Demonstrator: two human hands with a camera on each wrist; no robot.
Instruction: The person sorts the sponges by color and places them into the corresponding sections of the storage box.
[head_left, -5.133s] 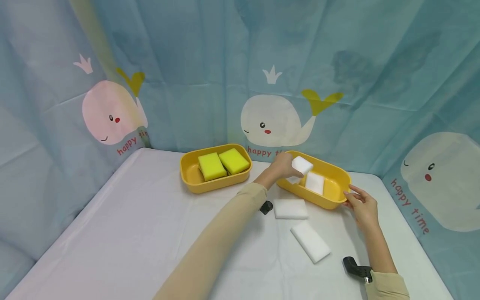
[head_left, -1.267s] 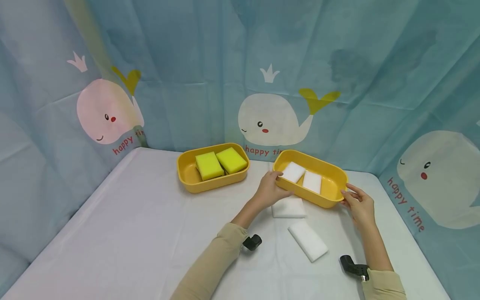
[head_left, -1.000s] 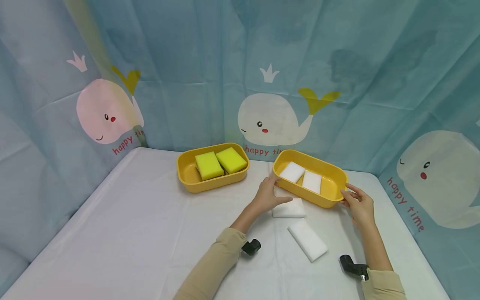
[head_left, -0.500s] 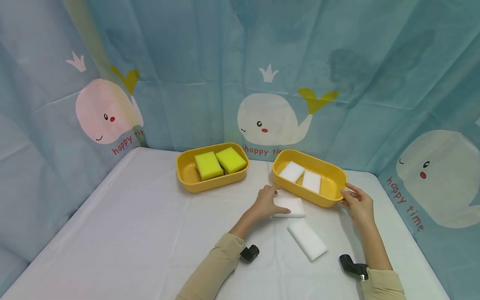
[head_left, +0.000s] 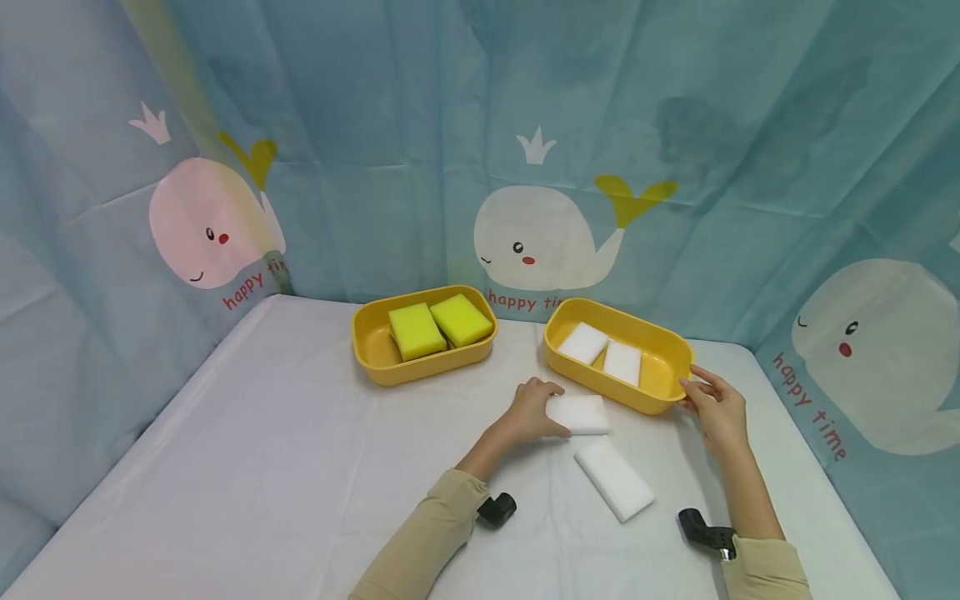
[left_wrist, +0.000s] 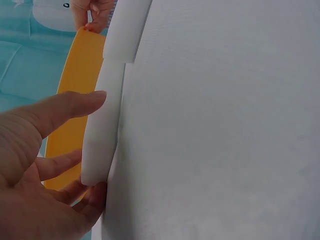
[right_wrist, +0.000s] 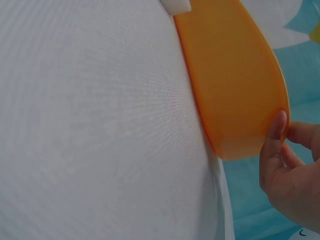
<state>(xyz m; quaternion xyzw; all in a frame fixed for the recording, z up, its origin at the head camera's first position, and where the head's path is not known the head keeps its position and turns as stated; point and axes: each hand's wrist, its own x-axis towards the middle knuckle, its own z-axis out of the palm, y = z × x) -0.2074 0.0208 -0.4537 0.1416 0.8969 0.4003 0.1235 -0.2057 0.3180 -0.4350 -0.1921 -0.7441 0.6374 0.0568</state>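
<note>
In the head view, my left hand (head_left: 531, 412) holds the left end of a flat white sponge (head_left: 583, 414) on the table. Its thumb lies along the near side and the fingers curl by the far side and end, as the left wrist view shows of that sponge (left_wrist: 102, 135). A second white sponge (head_left: 615, 479) lies slantwise nearer me. My right hand (head_left: 716, 414) pinches the right end of a yellow tray (head_left: 660, 407), thumb outside its wall in the right wrist view. Inside that tray lie two white sponges, one on the left (head_left: 583, 343), one mid-tray (head_left: 622, 362).
A second yellow tray (head_left: 371, 367) stands at the back left with yellow sponges (head_left: 416, 332) in it. A blue curtain with whale prints (head_left: 536, 237) hangs right behind both trays. White cloth (head_left: 247, 467) covers the table.
Five seconds ago my left hand held a white sponge over the right tray; that sponge now lies inside. The hand then came down and nearer to the sponge on the table. My right hand stays put.
</note>
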